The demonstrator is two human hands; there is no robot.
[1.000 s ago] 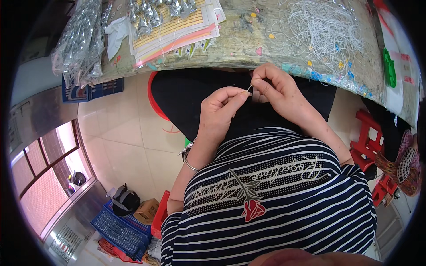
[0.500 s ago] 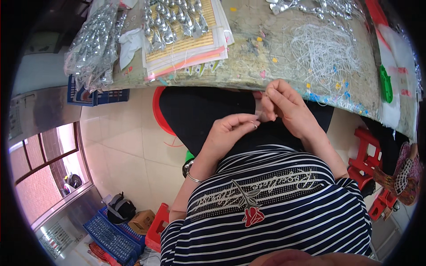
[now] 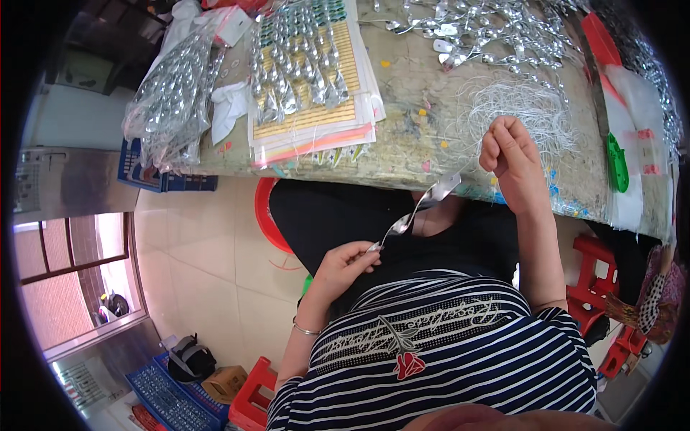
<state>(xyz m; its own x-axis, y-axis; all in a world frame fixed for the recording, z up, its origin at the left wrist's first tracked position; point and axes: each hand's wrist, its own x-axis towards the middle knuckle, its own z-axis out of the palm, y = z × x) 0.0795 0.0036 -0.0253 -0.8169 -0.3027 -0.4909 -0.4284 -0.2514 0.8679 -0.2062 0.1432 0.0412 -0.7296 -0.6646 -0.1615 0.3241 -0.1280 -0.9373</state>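
Note:
A shiny silver twisted strip [image 3: 402, 224] stretches in the air above my lap. My left hand [image 3: 343, 270] pinches its lower end between thumb and fingers. The strip's upper end rises slantwise toward the table edge. From there a thin white string [image 3: 471, 172], hard to make out, runs toward my right hand [image 3: 516, 161]. That hand is closed, fingers curled against the thumb, raised over the front edge of the table. Just behind it lies a tangled heap of white strings [image 3: 546, 118] on the tabletop.
More silver twisted strips [image 3: 334, 93] lie on a yellow slatted mat [image 3: 266, 129] over papers. Plastic-bagged strips [image 3: 169, 108] hang over the table's left edge. Loose silver pieces [image 3: 496, 29] spread at the back. A green plastic tool [image 3: 617, 164] lies right. Red stools [image 3: 595, 269] stand below.
My hands have drawn apart: the right moved up and right over the table, the left down and left. The silver strip now shows stretched between them. The whole view has shifted slightly.

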